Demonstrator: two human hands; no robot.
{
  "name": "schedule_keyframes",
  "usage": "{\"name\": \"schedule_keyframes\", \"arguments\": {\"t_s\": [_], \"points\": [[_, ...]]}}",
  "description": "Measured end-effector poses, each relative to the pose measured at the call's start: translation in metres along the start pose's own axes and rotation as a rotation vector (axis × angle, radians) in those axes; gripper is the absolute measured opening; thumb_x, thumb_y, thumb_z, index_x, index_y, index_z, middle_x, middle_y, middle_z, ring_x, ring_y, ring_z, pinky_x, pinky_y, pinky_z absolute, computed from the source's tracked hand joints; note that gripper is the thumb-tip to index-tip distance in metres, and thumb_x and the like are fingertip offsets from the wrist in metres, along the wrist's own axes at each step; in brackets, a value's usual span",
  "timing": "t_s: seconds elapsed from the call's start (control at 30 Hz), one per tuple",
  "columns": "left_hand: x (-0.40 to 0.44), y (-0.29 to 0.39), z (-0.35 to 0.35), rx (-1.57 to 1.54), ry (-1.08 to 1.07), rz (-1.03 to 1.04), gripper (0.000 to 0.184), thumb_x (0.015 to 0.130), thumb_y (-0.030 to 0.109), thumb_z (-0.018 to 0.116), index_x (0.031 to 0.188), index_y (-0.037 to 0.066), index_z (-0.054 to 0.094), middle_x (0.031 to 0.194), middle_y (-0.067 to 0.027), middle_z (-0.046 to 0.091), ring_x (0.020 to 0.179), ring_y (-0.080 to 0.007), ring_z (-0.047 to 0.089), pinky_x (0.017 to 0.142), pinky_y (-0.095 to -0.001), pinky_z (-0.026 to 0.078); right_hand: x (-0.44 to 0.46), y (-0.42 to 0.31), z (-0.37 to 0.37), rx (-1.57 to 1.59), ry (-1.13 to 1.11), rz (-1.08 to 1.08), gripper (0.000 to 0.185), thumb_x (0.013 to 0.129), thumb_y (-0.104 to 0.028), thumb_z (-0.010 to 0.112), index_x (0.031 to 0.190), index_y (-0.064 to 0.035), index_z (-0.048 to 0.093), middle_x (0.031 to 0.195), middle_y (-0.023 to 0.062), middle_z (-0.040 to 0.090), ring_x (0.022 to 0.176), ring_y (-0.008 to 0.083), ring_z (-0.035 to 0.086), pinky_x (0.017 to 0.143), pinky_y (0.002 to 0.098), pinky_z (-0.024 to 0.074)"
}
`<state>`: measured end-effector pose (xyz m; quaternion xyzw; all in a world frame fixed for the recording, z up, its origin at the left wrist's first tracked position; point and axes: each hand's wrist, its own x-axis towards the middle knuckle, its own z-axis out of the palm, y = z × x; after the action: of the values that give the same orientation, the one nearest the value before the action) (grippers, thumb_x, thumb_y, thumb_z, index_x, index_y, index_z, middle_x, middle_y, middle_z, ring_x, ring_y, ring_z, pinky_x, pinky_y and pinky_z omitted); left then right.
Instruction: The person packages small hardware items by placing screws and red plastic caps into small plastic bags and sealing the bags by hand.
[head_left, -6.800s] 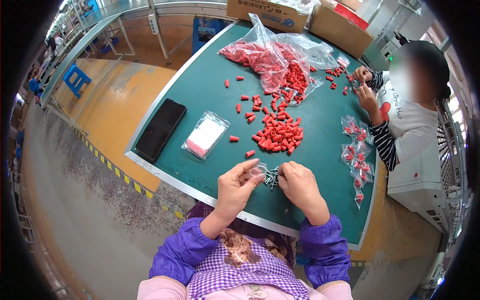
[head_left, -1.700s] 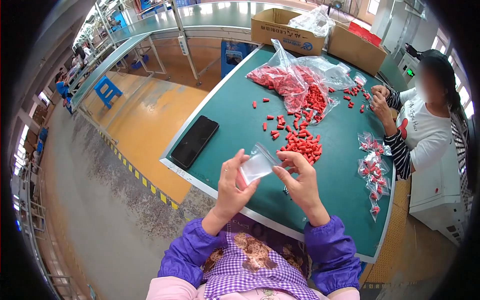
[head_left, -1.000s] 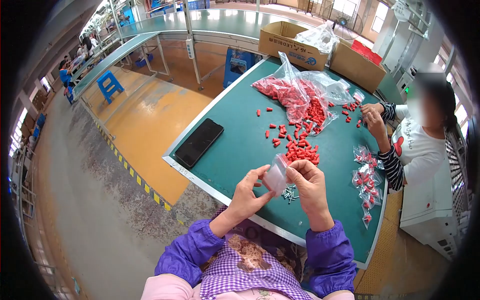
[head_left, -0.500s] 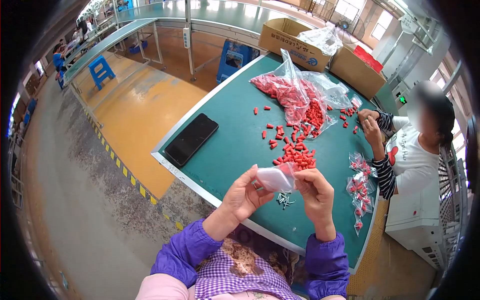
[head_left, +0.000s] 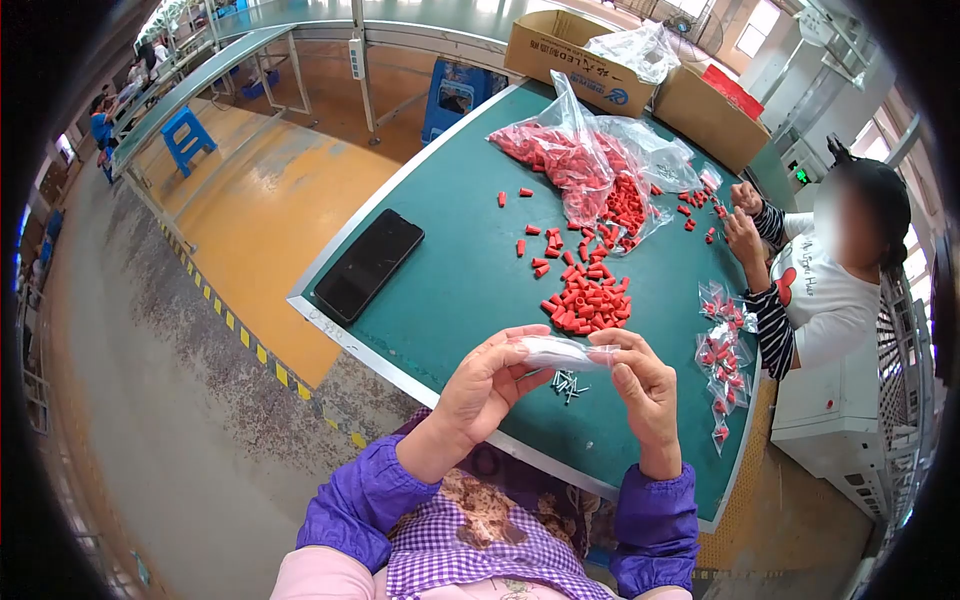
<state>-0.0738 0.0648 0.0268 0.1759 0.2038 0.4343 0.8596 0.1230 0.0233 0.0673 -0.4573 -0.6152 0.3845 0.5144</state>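
A small clear plastic bag [head_left: 562, 352], whitish across its middle, is held up above the near edge of the table. My left hand [head_left: 487, 385] grips its left end between thumb and fingers. At the right end, my right hand [head_left: 643, 385] pinches the plastic. Whether anything lies inside the bag I cannot make out. Just beyond my fingers is a pile of red plastic caps [head_left: 590, 302]. A few silver screws [head_left: 569, 389] lie on the table below the bag, between my hands.
On the green table [head_left: 440, 300] lie a black phone [head_left: 369, 265], a large bag of red caps [head_left: 565, 160] and filled small bags [head_left: 724, 355]. Cardboard boxes [head_left: 580, 62] stand at the back. A co-worker [head_left: 825, 270] handles small parts at the right edge.
The small bag has tilted from facing me to nearly edge-on, and my hands have turned with it. The view has shifted slightly. The co-worker's hands have moved a little.
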Motion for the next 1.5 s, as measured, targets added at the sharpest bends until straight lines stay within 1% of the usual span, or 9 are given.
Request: {"name": "schedule_keyframes", "arguments": {"t_s": [0.17, 0.27, 0.5, 0.57, 0.67, 0.8, 0.97, 1.2, 1.5], "points": [[-0.001, -0.001, 0.000, 0.028, -0.007, -0.004, 0.035, 0.089, 0.007, 0.050, 0.121, -0.005, 0.049, 0.117, -0.0127, 0.057, 0.105, -0.0177, 0.057, 0.097, -0.0320, 0.045, -0.004, 0.011, -0.007, 0.106, 0.026, 0.039, 0.019, 0.088, -0.009, 0.058, 0.095, 0.0058, 0.066, 0.113, 0.0162, 0.059, 0.102, 0.0205, 0.057, 0.085, 0.0300, 0.0452], [0.000, -0.004, -0.001, 0.064, -0.015, 0.019, 0.042, 0.085, 0.006, 0.052, 0.124, -0.008, 0.046, 0.123, -0.0196, 0.055, 0.110, -0.0230, 0.057, 0.099, -0.0353, 0.045, -0.005, 0.011, -0.009, 0.161, -0.021, 0.014, 0.018, 0.084, 0.002, 0.054, 0.097, 0.0048, 0.066, 0.114, 0.0161, 0.058, 0.103, 0.0205, 0.057, 0.085, 0.0303, 0.0461], [-0.002, -0.003, 0.007, 0.123, -0.014, 0.005, 0.040, 0.086, 0.004, 0.051, 0.124, -0.007, 0.048, 0.123, -0.0182, 0.056, 0.109, -0.0210, 0.058, 0.098, -0.0339, 0.046, -0.006, 0.007, -0.016, 0.049, -0.078, -0.009, 0.029, 0.077, 0.014, 0.059, 0.101, 0.0008, 0.067, 0.116, 0.0142, 0.057, 0.102, 0.0199, 0.058, 0.085, 0.0291, 0.0481], [-0.003, -0.005, 0.008, 0.140, 0.010, 0.003, 0.039, 0.086, 0.004, 0.051, 0.124, -0.007, 0.048, 0.123, -0.0174, 0.056, 0.109, -0.0203, 0.058, 0.098, -0.0334, 0.045, -0.005, 0.001, -0.018, -0.117, -0.180, 0.007, 0.030, 0.076, 0.007, 0.066, 0.104, 0.0001, 0.067, 0.117, 0.0122, 0.057, 0.102, 0.0194, 0.059, 0.083, 0.0294, 0.0492], [-0.004, -0.010, 0.012, 0.221, 0.023, 0.047, 0.039, 0.087, 0.003, 0.053, 0.125, -0.005, 0.049, 0.123, -0.0157, 0.056, 0.109, -0.0185, 0.058, 0.099, -0.0319, 0.044, -0.007, 0.007, -0.018, -0.080, -0.166, 0.011, 0.032, 0.075, 0.002, 0.070, 0.106, -0.0011, 0.067, 0.117, 0.0112, 0.058, 0.101, 0.0198, 0.060, 0.084, 0.0309, 0.0498], [-0.008, -0.015, 0.017, 0.374, -0.019, 0.177, 0.045, 0.084, -0.003, 0.056, 0.128, -0.002, 0.046, 0.126, -0.0137, 0.054, 0.112, -0.0172, 0.054, 0.098, -0.0302, 0.042, -0.008, 0.009, -0.017, -0.101, -0.165, -0.043, 0.031, 0.076, -0.004, 0.071, 0.107, -0.0019, 0.067, 0.115, 0.0124, 0.060, 0.102, 0.0212, 0.060, 0.084, 0.0319, 0.0496], [-0.013, -0.013, 0.025, 0.479, -0.120, 0.266, 0.056, 0.082, -0.005, 0.059, 0.134, 0.000, 0.039, 0.135, -0.0129, 0.046, 0.118, -0.0166, 0.049, 0.099, -0.0297, 0.040, -0.012, 0.012, -0.015, -0.029, -0.082, 0.036, 0.031, 0.079, -0.015, 0.071, 0.107, -0.0015, 0.067, 0.111, 0.0134, 0.061, 0.102, 0.0219, 0.060, 0.084, 0.0310, 0.0491], [-0.014, -0.012, 0.025, 0.449, -0.122, 0.224, 0.057, 0.083, -0.001, 0.056, 0.137, 0.001, 0.036, 0.137, -0.0124, 0.043, 0.120, -0.0159, 0.047, 0.101, -0.0302, 0.038, -0.014, 0.018, -0.018, -0.005, -0.089, 0.010, 0.030, 0.081, -0.011, 0.070, 0.106, 0.0043, 0.065, 0.114, 0.0156, 0.058, 0.099, 0.0191, 0.059, 0.081, 0.0272, 0.0495], [-0.013, -0.005, 0.025, 0.393, -0.159, 0.187, 0.061, 0.083, 0.002, 0.056, 0.139, 0.000, 0.033, 0.139, -0.0136, 0.042, 0.124, -0.0185, 0.044, 0.106, -0.0324, 0.033, -0.015, 0.013, -0.013, 0.059, -0.033, 0.085, 0.034, 0.081, -0.021, 0.072, 0.101, 0.0054, 0.067, 0.112, 0.0148, 0.060, 0.098, 0.0179, 0.059, 0.081, 0.0281, 0.0485]]}}
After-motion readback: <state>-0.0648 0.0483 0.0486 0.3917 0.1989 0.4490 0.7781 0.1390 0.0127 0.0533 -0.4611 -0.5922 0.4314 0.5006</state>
